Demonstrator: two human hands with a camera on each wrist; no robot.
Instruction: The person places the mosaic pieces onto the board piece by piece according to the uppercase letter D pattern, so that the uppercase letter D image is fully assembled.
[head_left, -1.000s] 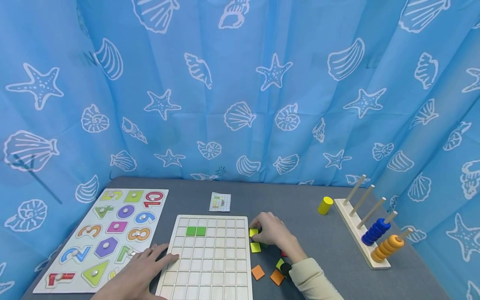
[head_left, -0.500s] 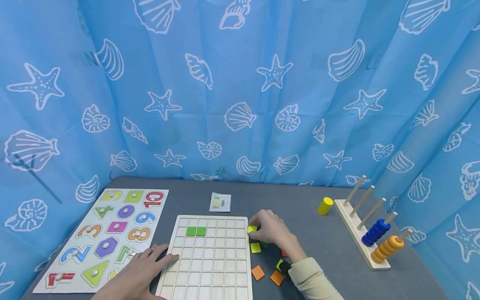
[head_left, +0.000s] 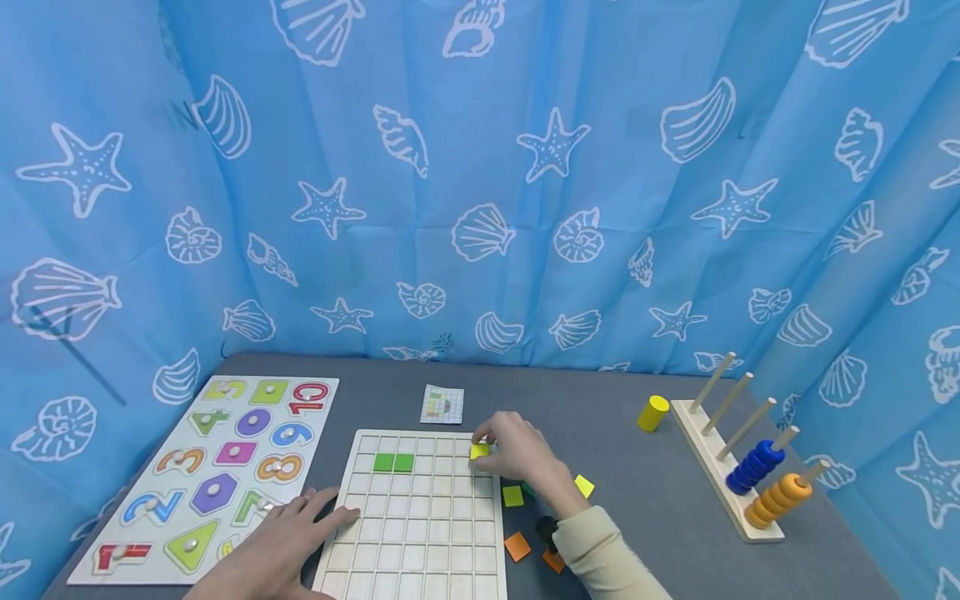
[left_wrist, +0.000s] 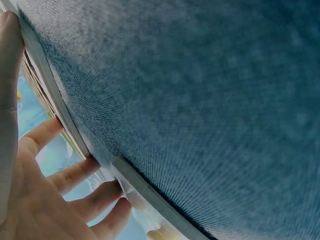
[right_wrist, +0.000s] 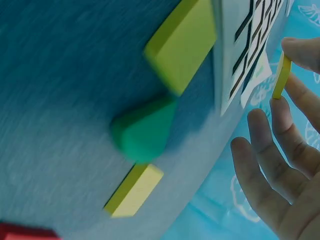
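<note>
My right hand [head_left: 521, 457] pinches a thin yellow square tile [head_left: 479, 451] over the upper right squares of a wooden grid board [head_left: 427, 531]. In the right wrist view the yellow tile [right_wrist: 282, 77] is between thumb and fingertips, while the other fingers spread loosely. Two green square tiles [head_left: 393, 462] lie side by side in the board's second row. At the board's left edge rests my left hand [head_left: 288, 537], fingers spread; the left wrist view has its fingers [left_wrist: 75, 177] fairly straight along the edge.
Loose tiles lie right of the board: yellow [head_left: 513, 497], orange [head_left: 517, 547], and a green rounded piece [right_wrist: 142, 131]. A small printed grid card [head_left: 442, 404] sits behind it. Left is a number puzzle [head_left: 176, 500]; right are a yellow cylinder [head_left: 653, 413] and a peg stacker [head_left: 723, 475].
My right hand has picked the yellow tile up from beside the board and carried it left over the grid. Another yellow tile now shows right of the wrist. The left hand stays put.
</note>
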